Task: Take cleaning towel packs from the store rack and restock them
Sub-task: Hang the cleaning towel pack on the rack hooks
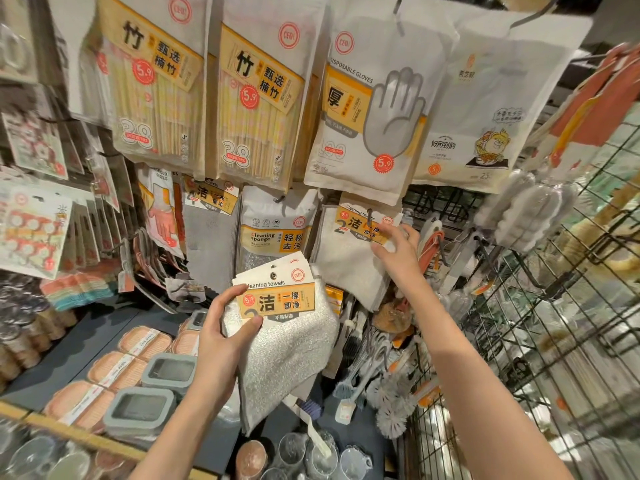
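I see warm, fairly bright shop light falling from above, even across the hanging goods, with soft shadows under the packets. Glare sheens the plastic chopstick packs at far left. The wide lens bends the wire rack at right and smears the edges. The centre stays sharp; the near glass cups look soft.

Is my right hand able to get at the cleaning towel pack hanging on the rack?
Probably yes. The right hand is already at the hanging cleaning towel pack, fingers on its orange label, with nothing between them. The left hand holds other packs lower down, clear of it.
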A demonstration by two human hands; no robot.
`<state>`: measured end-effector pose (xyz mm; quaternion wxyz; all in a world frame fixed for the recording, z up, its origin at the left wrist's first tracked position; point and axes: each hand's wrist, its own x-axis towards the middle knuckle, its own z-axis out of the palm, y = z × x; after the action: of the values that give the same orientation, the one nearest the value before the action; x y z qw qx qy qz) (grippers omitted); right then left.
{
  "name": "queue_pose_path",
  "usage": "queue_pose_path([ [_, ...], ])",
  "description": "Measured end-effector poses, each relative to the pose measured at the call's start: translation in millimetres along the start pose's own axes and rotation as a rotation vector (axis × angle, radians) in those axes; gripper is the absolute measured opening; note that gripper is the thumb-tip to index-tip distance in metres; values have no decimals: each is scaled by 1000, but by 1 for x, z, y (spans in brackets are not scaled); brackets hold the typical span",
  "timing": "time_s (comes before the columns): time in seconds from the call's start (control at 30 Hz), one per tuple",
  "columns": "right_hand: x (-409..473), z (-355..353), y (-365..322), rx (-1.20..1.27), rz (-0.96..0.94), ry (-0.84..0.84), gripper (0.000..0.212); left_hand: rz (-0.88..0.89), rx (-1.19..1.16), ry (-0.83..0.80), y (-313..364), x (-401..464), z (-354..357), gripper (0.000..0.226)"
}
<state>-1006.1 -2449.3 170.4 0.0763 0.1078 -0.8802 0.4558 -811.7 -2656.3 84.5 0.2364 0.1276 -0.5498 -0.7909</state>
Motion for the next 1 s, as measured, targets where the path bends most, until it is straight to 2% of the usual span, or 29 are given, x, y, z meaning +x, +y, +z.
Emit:
queue_pose_path([
  [0.37,-42,-11,-8,5,-43,87,41,15,-10,-5,0,-11,2,60],
  [0.5,-71,-5,-16,116,-64,4,43,29,9,1,-1,-15,3,66],
  [0.73,-109,34,-21,128,-72,-221,51,32,51,6,-4,-23,3,70],
  [1.0,-132,52,-19,141,-98,-278,57,82,111,7,-3,-32,4,72],
])
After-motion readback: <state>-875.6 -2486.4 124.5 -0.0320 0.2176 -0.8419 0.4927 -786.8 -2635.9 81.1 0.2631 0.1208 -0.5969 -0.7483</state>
